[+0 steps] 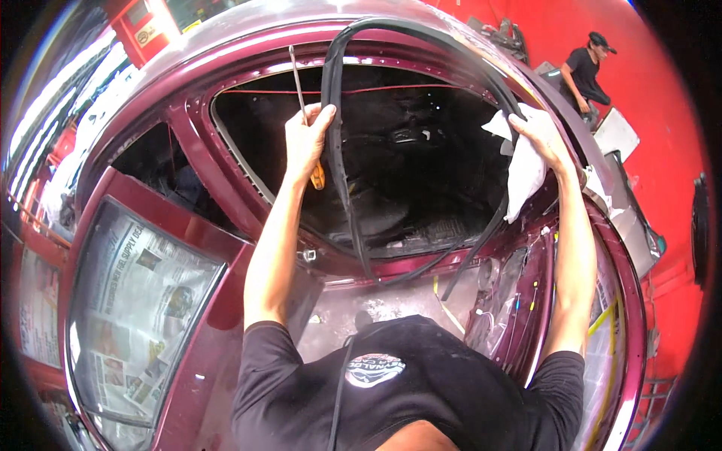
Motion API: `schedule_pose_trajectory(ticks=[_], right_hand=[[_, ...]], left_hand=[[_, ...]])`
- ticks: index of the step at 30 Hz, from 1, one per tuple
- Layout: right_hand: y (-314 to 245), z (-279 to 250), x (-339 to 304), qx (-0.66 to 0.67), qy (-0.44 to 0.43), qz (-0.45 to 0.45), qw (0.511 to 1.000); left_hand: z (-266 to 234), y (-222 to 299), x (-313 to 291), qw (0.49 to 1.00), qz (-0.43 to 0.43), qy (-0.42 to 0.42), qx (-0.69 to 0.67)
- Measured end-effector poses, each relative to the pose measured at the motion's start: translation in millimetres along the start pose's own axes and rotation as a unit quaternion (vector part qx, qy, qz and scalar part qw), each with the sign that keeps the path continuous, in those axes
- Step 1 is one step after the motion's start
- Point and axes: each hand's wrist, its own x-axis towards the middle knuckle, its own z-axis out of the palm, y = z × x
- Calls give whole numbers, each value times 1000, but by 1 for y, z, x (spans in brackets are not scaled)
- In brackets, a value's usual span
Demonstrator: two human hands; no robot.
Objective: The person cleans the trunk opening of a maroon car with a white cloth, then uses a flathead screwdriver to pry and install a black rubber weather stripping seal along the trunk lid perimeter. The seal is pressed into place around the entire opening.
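Observation:
A long black rubber weatherstrip (pixel 421 28) arches up between my hands, and its lower length hangs in a loop before the maroon car's dark door opening (pixel 398 143). My left hand (pixel 307 143) is closed around the strip's left side. The same hand grips a screwdriver (pixel 317 178), its orange handle below the fist and its thin shaft pointing up. On the right, my right hand (pixel 543 137) pinches the strip's other side and holds a crumpled white cloth (pixel 526 179), which hangs down below the fingers. One loose strip end dangles near the sill.
An open maroon door (pixel 218 331) stands at my left, its window covered with newspaper (pixel 139 301). Exposed wiring (pixel 519 297) runs along the body at lower right. Another person (pixel 587 71) is by the red wall (pixel 669 143) at far right, beside several loose parts.

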Motion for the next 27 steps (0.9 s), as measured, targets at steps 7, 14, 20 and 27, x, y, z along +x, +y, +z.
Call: schedule_pose_trajectory(ticks=[7,14,20,27], right_hand=[[-6,7,0,127,25,-58,990],[-25,11,13,-12,76,-130,988],[-30,9,11,-46,81,-68,993],[-24,18,24,-19,127,-57,990]], left_hand=[[-18,0,-1,998,-36,-53,10],[-39,-15,-4,993,-68,-85,-47],[-45,-18,-12,984,-76,-73,-143],[-45,-26,-21,996,76,44,10]])
